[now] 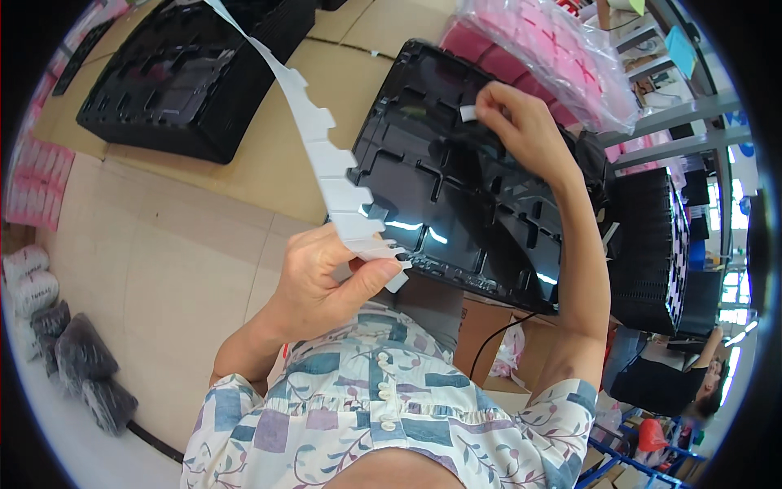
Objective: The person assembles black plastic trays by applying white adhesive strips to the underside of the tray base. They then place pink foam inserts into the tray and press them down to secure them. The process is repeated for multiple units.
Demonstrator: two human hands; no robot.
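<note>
A long white strip of notched label tabs hangs from the top of the view down to my left hand. Thumb and fingers of that hand pinch its lower end. My right hand reaches over the far right part of a glossy black plastic tray. Between its thumb and forefinger is a small white label, just above the tray. The tray has moulded compartments and lies in front of me, its near edge close to my body.
Stacked black trays stand at the far left on a tan surface. Pink trays in clear plastic wrap lie at the far right. Another black stack is on the right, near a co-worker. Wrapped bundles lie at left.
</note>
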